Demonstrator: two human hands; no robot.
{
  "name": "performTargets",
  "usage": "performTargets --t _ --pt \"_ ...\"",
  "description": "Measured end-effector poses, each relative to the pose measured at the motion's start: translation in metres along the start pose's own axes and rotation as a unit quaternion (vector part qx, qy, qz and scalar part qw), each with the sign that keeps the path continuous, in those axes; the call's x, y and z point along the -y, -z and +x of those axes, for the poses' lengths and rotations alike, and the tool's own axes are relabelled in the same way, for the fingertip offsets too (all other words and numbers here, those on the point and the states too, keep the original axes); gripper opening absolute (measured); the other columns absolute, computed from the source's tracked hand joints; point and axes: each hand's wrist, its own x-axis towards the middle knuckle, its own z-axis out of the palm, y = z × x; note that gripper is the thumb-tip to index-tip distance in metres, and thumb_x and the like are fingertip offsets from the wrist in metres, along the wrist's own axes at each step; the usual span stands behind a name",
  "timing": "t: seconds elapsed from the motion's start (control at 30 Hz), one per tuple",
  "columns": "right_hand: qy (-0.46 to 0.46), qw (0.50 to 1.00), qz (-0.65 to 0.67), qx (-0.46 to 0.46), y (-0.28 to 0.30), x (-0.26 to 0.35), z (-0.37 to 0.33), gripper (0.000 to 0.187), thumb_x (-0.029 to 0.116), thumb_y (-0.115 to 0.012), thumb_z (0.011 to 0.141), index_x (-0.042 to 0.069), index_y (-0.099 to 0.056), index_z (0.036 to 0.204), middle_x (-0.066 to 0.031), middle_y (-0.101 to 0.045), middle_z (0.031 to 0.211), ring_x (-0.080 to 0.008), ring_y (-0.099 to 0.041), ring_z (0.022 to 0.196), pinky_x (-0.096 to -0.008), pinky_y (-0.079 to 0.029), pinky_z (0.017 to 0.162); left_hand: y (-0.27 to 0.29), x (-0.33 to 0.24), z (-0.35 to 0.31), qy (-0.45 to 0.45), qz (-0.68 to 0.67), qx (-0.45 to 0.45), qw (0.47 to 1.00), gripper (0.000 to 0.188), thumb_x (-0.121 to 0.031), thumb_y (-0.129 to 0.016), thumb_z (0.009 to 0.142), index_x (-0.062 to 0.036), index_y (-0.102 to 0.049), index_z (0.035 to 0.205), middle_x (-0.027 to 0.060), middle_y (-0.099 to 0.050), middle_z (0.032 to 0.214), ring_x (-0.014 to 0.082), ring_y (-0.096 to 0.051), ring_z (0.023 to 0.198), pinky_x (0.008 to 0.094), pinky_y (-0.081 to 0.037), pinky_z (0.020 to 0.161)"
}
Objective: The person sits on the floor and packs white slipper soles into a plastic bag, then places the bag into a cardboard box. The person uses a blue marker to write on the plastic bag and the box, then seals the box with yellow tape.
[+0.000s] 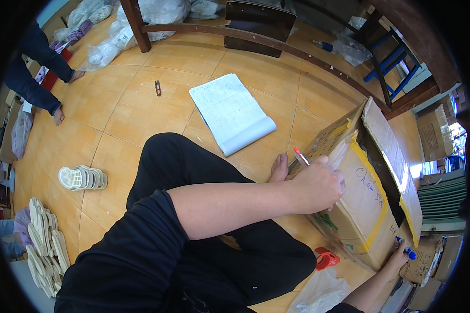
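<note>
A cardboard box (pixel 350 219) with yellow tape along its edges and blue handwriting stands at my right, its top flaps partly raised. My left hand (pixel 318 185) reaches across in front of me to the box's near side, fingers curled round a red-and-white pen (pixel 300 156); the hand covers the middle of the pen. At the box's right end, my right hand (pixel 399 257) is closed around a blue marker (pixel 410 252) beside some handwriting. Whether its tip touches the cardboard is too small to tell. An open notebook (pixel 232 112) with written pages lies on the floor ahead.
Thread snips (pixel 157 87) lie left of the notebook. White soles (pixel 82 178) are stacked on the floor, with a larger pile (pixel 47 248) nearer me. By my knee are a red tape dispenser (pixel 326 259) and a plastic bag (pixel 321 292). A person's legs (pixel 39 70) stand at far left.
</note>
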Motion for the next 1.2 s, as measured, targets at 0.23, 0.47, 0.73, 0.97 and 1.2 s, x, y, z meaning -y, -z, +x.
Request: performTargets --t 0.23,0.47,0.73,0.97,1.2 --pt "-0.022 0.998 0.054 -0.015 -0.011 0.01 -0.004 0.035 0.032 -0.073 0.091 -0.003 -0.071 0.088 -0.0075 -0.07 0.079 -0.0138 -0.06 0.067 -0.0276 -0.048 0.064 -0.007 0.002 0.001 0.008 -0.016 -0.007 1.0 0.042 -0.038 -0.073 0.079 -0.0063 -0.068 0.106 0.0053 -0.065 0.097 0.0209 -0.066 0.094 0.0381 -0.043 0.081" --pt "-0.15 0.981 0.059 -0.108 -0.024 0.051 -0.031 0.032 0.024 -0.076 0.083 0.003 -0.058 0.1 -0.0074 -0.063 0.088 -0.0171 -0.06 0.076 -0.0345 -0.051 0.068 -0.004 -0.007 -0.004 0.013 -0.015 -0.061 0.998 0.059 -0.043 -0.082 0.069 -0.0122 -0.07 0.118 0.0057 -0.066 0.093 0.0264 -0.063 0.087 0.0397 -0.044 0.081" --pt "-0.053 0.984 0.007 -0.173 -0.036 0.065 -0.037 0.028 0.025 -0.077 0.079 -0.002 -0.069 0.083 -0.0129 -0.073 0.079 -0.0221 -0.07 0.074 -0.0362 -0.054 0.071 0.007 -0.003 0.007 0.012 0.028 -0.032 0.999 0.069 -0.041 -0.086 0.061 -0.0079 -0.069 0.12 0.0064 -0.059 0.079 0.0264 -0.057 0.074 0.0385 -0.039 0.07" --pt "-0.041 0.984 -0.007 -0.171 -0.035 0.064 -0.034 0.028 0.024 -0.075 0.077 -0.002 -0.069 0.087 -0.013 -0.072 0.08 -0.0218 -0.07 0.073 -0.0361 -0.054 0.071 0.007 -0.006 0.007 0.014 0.036 -0.039 0.999 0.07 -0.041 -0.087 0.06 -0.008 -0.07 0.119 0.0063 -0.058 0.077 0.0262 -0.056 0.073 0.0382 -0.039 0.069" --pt "-0.045 0.958 0.119 -0.257 -0.02 0.061 -0.034 0.024 0.023 -0.073 0.085 -0.001 -0.069 0.09 -0.0084 -0.071 0.078 -0.0163 -0.066 0.068 -0.032 -0.052 0.067 0.005 -0.004 0.006 -0.002 0.022 -0.061 0.998 0.068 -0.041 -0.087 0.061 -0.0088 -0.07 0.119 0.0061 -0.06 0.08 0.0269 -0.056 0.073 0.0384 -0.041 0.071"
